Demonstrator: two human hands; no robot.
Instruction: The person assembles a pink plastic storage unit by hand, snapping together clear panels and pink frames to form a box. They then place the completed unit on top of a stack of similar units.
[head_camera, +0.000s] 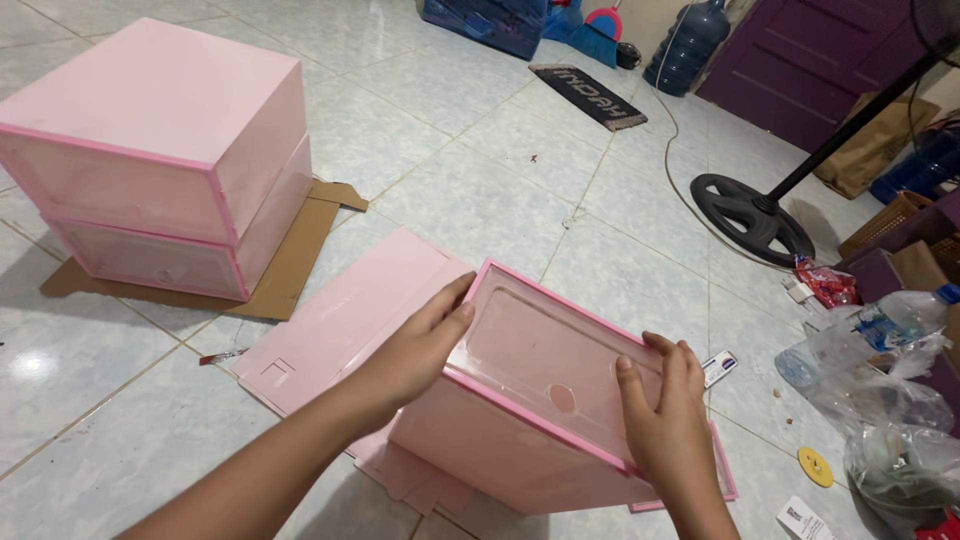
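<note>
A pink plastic storage box (500, 445) with a clear front door (545, 360) stands on the tiled floor before me, door facing up. My left hand (420, 345) grips the box's left edge, fingers over the pink frame. My right hand (665, 410) presses on the door's right side, thumb near its round finger hole. Flat pink panels (330, 320) lie under and to the left of the box.
Two stacked pink boxes (160, 150) sit on cardboard (290, 260) at the left. A fan stand (750, 215) with cable, a doormat (588, 95), a water jug (690, 45), plastic bags (890, 400), a bottle (905, 315) and baskets crowd the right and back.
</note>
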